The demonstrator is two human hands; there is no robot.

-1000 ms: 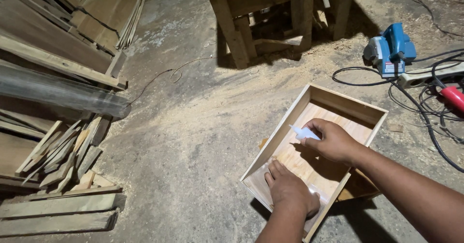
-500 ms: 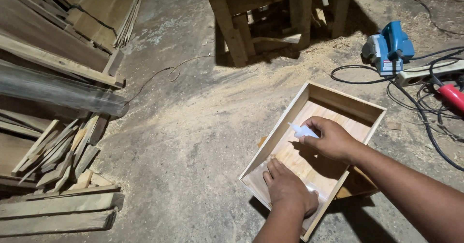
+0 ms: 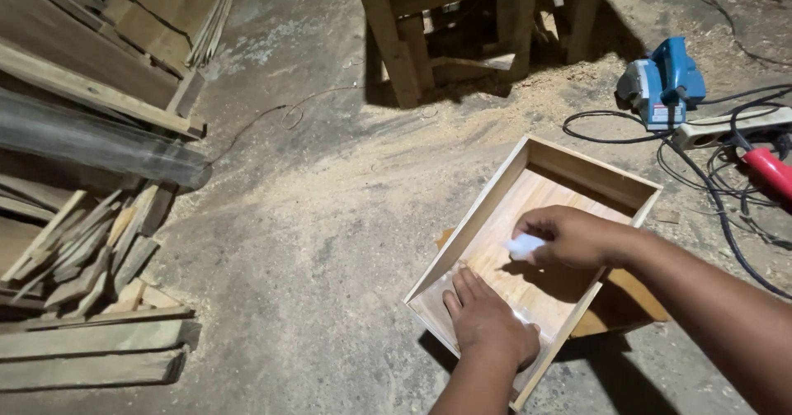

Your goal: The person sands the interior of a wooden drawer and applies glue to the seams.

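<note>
The concrete floor point(image 3: 330, 242) spread wide across the view, dusted with sawdust that lay thickest toward the far right. At the far left leaned a stack of timber planks point(image 3: 91, 110), with a heap of short offcuts point(image 3: 91, 250) nearer. A wooden workbench point(image 3: 462, 27) stood at the far middle, only its legs showing. To the far right sat a blue electric planer point(image 3: 664, 85), a white power strip point(image 3: 734, 126) and a tangle of black cables point(image 3: 718, 192), with a red-handled tool point(image 3: 767, 172) at the right edge.

The shallow wooden drawer box point(image 3: 503, 196) lay on the floor at the near right, open side up, its long axis running from the near left corner toward the far right, pale plywood bottom and thin pale side walls, one corner resting over a scrap board point(image 3: 635, 304).

The left hand point(image 3: 491, 324) lay flat, fingers spread forward and pressed on the drawer bottom at its near end, pinching nothing. The right hand point(image 3: 577, 238) sat farther in, about mid-length, curled around a small white pad point(image 3: 525, 246), possibly cloth or sandpaper, held against the bottom panel. The pad stuck out to the left of that hand's fingers, toward the left wall. The unrubbed far stretch of the panel lay beyond the right hand, which was the nearer of the two to it
</note>
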